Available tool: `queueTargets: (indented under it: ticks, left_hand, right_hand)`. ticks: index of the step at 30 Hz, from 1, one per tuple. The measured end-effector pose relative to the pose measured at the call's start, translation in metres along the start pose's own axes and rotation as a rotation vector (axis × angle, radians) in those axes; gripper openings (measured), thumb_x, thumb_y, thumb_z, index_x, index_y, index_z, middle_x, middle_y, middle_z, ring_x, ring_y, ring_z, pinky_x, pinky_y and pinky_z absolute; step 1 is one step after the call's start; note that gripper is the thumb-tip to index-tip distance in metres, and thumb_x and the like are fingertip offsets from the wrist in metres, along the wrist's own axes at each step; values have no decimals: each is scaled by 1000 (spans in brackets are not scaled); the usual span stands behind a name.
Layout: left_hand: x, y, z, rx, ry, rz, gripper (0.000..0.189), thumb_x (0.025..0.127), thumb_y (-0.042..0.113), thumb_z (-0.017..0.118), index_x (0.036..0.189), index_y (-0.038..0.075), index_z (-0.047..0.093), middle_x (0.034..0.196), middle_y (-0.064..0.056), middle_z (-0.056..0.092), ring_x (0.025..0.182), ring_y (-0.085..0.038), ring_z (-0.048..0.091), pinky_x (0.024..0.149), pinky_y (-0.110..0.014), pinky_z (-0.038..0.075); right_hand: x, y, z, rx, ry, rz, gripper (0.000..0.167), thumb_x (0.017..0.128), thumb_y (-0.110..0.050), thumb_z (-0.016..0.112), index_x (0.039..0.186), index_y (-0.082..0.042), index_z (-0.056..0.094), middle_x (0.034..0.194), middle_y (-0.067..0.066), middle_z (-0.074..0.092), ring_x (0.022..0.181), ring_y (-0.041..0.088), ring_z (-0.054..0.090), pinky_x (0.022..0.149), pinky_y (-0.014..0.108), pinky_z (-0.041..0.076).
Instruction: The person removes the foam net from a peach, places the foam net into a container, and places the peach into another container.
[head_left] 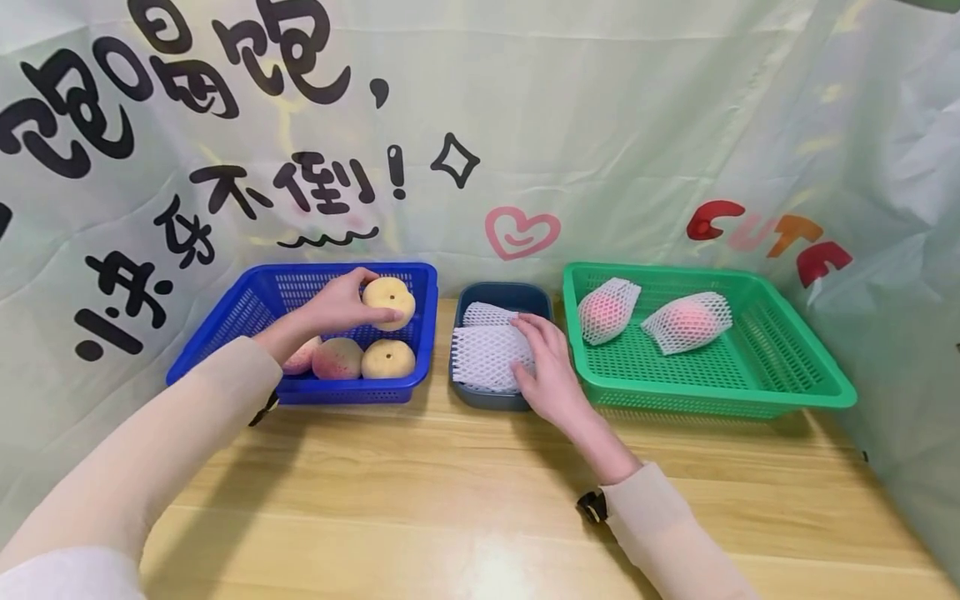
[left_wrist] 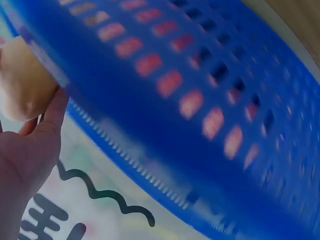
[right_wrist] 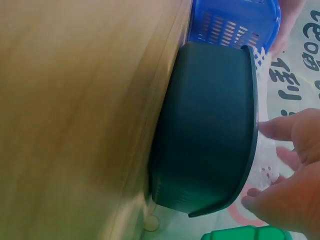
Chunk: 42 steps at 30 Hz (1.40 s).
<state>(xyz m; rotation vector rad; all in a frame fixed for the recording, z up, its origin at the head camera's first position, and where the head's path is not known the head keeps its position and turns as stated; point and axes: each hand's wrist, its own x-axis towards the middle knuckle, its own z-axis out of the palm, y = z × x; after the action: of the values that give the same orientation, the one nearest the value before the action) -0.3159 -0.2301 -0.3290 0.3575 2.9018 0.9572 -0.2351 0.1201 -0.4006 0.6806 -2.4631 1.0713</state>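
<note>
Over the right part of the blue basket (head_left: 423,333), my left hand (head_left: 341,302) grips a pale yellow peach (head_left: 388,304) between thumb and fingers. In the left wrist view this peach (left_wrist: 25,80) is partly cut off by the basket rim. Below it in the basket lie another yellow peach (head_left: 388,360) and reddish peaches (head_left: 337,358), partly behind my forearm. My right hand (head_left: 551,375) is at the white foam net sleeves (head_left: 487,358) on the dark blue bin (head_left: 501,402), touching them with thumb and fingers spread apart.
To the right stands a green basket (head_left: 720,396) with two reddish fruits in foam nets (head_left: 607,310). All the containers stand on a wooden table (head_left: 465,492) in front of a pale printed cloth (head_left: 600,125).
</note>
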Motion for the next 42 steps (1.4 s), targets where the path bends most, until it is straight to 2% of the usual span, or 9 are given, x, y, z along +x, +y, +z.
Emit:
queueTargets:
  ticks: [5,9,14,20,24,28,33,37,42]
  left_hand:
    - [8,-4,3,-9,-31,-37,82,89,48,80,138,-6,42,120,-20,59,103,-32,59,92,-45,50]
    - [11,-10,6,2,-40,-62,84,91,54,75,139,-7,41,121,-21,58,107,-35,57,97,-49,48]
    - [13,-14,10,18,-30,-102,83,91,56,74,142,-4,46,127,-21,60,115,-37,56,105,-53,43]
    - [14,-12,15,30,-43,-137,86,92,56,72,147,-5,44,138,-25,57,124,-39,54,111,-55,40]
    - [13,-11,16,35,-79,-167,83,94,54,70,144,-7,44,135,-26,57,123,-40,54,111,-55,40]
    - [15,-19,21,20,-110,-168,78,95,53,70,139,-6,44,128,-24,58,117,-38,55,109,-54,41]
    - [17,-29,27,8,-150,-157,77,95,56,69,136,-4,45,125,-22,59,113,-36,56,106,-52,43]
    - [19,-31,31,-5,-153,-165,77,94,58,69,135,-3,45,123,-20,59,113,-35,56,105,-50,43]
    - [19,-27,32,-5,-165,-177,87,97,59,63,146,-8,38,136,-28,54,126,-41,52,112,-56,39]
  right_hand:
    - [1,2,-2,-49,-33,-101,35,91,0,75,125,-5,70,145,17,54,143,42,37,117,59,30]
    - [0,3,-4,-119,-117,-109,27,94,-6,74,120,-6,74,144,16,57,141,40,43,116,60,32]
    - [-3,4,-5,-206,-255,-64,30,98,-11,69,126,0,71,148,21,54,141,46,41,115,62,33]
    - [-5,6,-7,-260,-322,-2,34,102,-15,63,131,2,68,150,24,51,143,46,38,118,62,29]
    - [-5,7,-8,-244,-393,30,35,106,-21,56,132,-2,69,152,19,53,145,41,40,121,64,18]
    - [-4,7,-9,-248,-457,38,36,108,-25,51,133,-8,71,151,14,56,146,33,44,122,66,9]
    - [-3,7,-9,-247,-481,31,37,109,-28,50,135,-11,70,150,12,57,146,30,44,123,66,7]
    - [-3,8,-8,-230,-482,48,39,109,-30,50,136,-11,69,150,12,57,146,30,44,123,65,7]
    - [-3,9,-8,-222,-479,64,39,109,-32,50,137,-11,68,150,12,57,146,30,45,123,65,7]
